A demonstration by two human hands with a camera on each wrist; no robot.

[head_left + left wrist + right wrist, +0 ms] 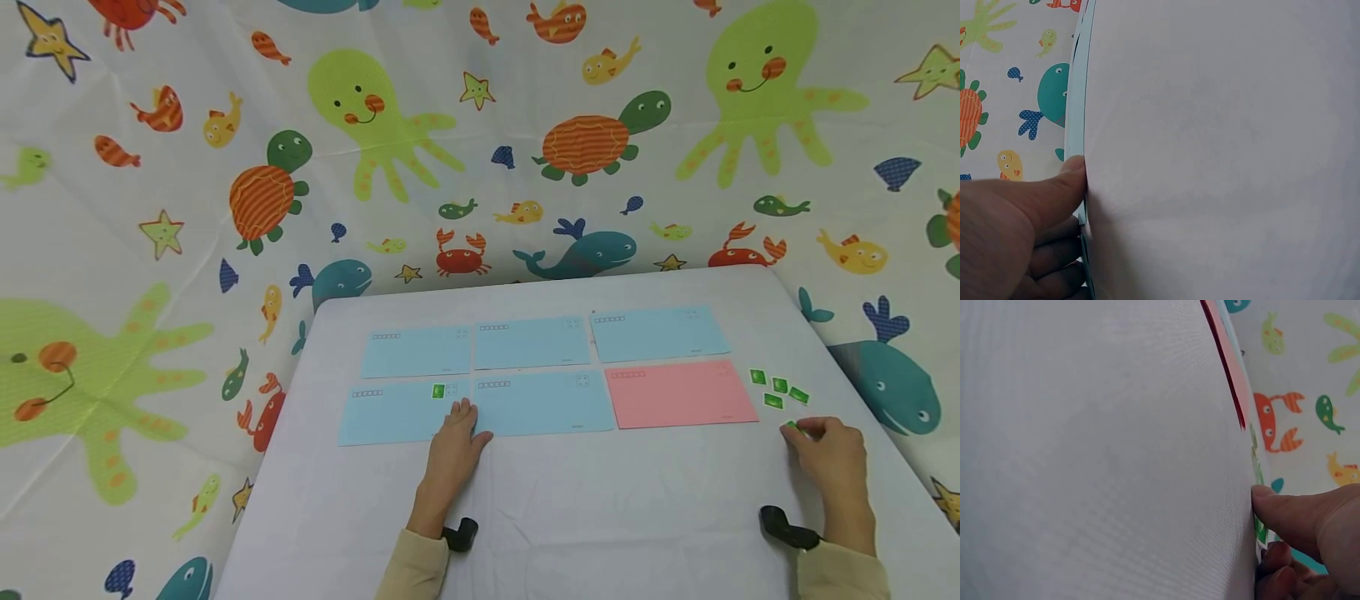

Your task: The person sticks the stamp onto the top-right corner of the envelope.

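Note:
My left hand [452, 446] rests with its fingers on the lower edge of the front-left blue envelope [386, 421], its thumb near the neighbouring blue envelope [543, 408]. One green stamp [438, 391] lies on that front-left envelope, beside the small printed stamp box and above my fingertips. At the right, my right hand [832, 458] pinches a green stamp [792, 426] between thumb and finger, low over the table. In the right wrist view, the thumb partly hides this stamp [1262, 532]. Just beyond that hand lie several loose green stamps [773, 402].
A pink envelope [682, 400] lies at the front right of the envelope rows. Behind are three more blue envelopes [416, 354]. All lie flat on the white-covered table [600, 517]. A sea-animal curtain [465, 192] hangs behind and beside the table.

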